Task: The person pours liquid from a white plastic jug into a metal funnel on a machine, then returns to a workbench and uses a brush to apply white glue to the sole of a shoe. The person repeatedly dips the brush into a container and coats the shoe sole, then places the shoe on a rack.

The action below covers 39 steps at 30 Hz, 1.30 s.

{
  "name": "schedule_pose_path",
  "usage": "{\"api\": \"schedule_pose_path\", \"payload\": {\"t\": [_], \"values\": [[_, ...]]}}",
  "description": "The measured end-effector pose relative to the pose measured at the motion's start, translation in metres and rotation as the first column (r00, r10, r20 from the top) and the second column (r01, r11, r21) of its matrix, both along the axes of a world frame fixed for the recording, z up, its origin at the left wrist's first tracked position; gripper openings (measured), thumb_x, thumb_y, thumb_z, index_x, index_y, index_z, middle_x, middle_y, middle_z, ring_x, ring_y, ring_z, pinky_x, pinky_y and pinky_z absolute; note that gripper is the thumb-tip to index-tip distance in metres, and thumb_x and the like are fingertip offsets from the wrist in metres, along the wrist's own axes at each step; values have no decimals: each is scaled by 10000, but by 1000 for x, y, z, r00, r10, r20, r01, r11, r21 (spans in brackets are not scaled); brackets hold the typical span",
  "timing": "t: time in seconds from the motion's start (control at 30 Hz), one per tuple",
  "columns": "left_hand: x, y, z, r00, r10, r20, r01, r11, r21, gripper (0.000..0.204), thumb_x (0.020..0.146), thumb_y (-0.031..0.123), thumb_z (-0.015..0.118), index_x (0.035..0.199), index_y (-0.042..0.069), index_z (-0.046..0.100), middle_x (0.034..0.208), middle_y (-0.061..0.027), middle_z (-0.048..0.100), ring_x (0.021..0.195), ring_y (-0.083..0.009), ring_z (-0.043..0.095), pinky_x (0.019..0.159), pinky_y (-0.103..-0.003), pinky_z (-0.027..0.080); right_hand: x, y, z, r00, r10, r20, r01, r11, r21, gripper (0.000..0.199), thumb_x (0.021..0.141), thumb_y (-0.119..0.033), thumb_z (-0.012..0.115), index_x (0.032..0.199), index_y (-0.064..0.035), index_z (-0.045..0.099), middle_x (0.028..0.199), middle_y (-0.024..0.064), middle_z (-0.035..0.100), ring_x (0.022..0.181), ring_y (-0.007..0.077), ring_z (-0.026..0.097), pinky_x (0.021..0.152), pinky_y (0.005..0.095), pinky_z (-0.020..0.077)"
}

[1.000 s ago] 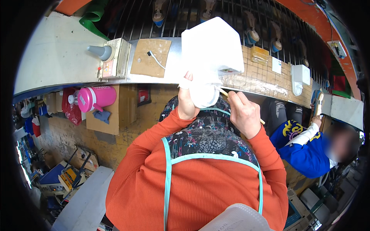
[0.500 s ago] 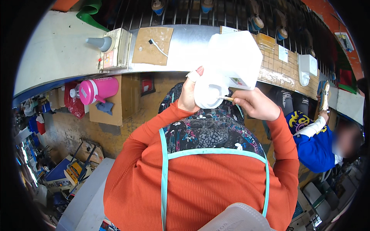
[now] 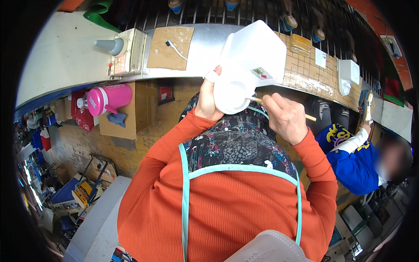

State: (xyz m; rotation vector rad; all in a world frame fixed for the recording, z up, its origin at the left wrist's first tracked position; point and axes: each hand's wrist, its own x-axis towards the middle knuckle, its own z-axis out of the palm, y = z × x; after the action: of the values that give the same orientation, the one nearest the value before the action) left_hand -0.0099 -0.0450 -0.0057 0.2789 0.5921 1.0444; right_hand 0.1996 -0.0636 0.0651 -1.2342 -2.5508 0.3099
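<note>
Head view, nearest first: an orange-sleeved torso in a patterned apron (image 3: 238,153). Beyond it, the left hand (image 3: 207,98) grips a white plastic jug (image 3: 248,65), tilted with its round mouth facing the person. The right hand (image 3: 286,118) pinches a thin wooden stick (image 3: 279,107), long axis pointing left into that mouth. Farther off runs the counter (image 3: 65,65).
</note>
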Motion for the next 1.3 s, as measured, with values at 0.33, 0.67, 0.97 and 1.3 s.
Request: {"api": "schedule_pose_path", "payload": {"t": [0.33, 0.67, 0.97, 1.3], "values": [[6, -9, -4, 999, -29, 26, 30, 998, -53, 557, 988, 467, 356, 1333, 44, 466, 1204, -140, 617, 1059, -249, 642, 874, -399, 554, 18, 15, -8, 966, 94, -239, -212, 818, -535, 115, 900, -119, 583, 838, -22, 594, 678, 118, 604, 603, 337, 603, 555, 381, 468], [-1, 0, 7, 979, -119, 168, 123, 992, -13, 646, 963, 531, 381, 1334, 6, 442, 1187, -185, 610, 959, -318, 672, 709, -479, 598, 13, 10, -7, 872, -314, -376, 1, 769, -640, 108, 830, -30, 706, 865, 4, 611, 769, 72, 606, 656, 117, 581, 610, 241, 457], [1, -5, 2, 985, 173, 16, -171, 983, -69, 563, 975, 489, 370, 1228, 8, 518, 1128, -173, 638, 937, -304, 674, 802, -446, 568, -20, -12, -5, 999, -45, -14, 44, 998, -33, 159, 732, 10, 601, 845, -60, 515, 743, 78, 481, 586, 233, 602, 475, 374, 467], [2, -2, 11, 979, 203, 7, -203, 979, 11, 671, 931, 550, 381, 1304, 0, 472, 1136, -242, 627, 944, -404, 656, 803, -552, 553, -28, -8, 2, 994, -72, -85, 47, 962, -270, 90, 845, -45, 625, 845, -41, 535, 739, 124, 553, 585, 336, 579, 499, 412, 459]]}}
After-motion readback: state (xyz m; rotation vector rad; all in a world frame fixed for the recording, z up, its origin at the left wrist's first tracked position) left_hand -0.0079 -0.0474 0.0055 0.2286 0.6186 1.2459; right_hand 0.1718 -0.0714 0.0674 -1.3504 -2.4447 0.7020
